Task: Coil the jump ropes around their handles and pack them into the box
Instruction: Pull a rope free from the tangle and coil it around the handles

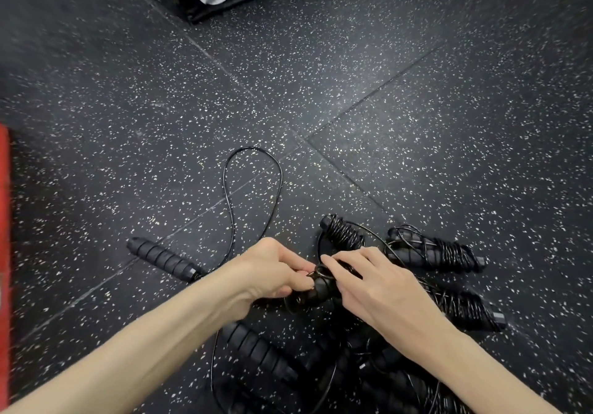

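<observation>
Both hands meet over a black ribbed handle point(322, 288) near the middle of the speckled floor point(417, 109). The left hand point(276, 269) has its fingers curled round the handle; the right hand point(369, 280) pinches thin black cord point(319, 271) at the handle's far end. A loose cord loop point(253, 182) runs far-left to another handle point(163, 258). Three wound ropes point(439, 253) lie right; more handles point(256, 349) lie tangled near.

Held handle point(321, 288): black, ribbed, cord being wound on.
Loose handle point(163, 259): flat on floor, cord looped beyond.
Coiled ropes point(446, 255): three bundles, laid rightward.
</observation>
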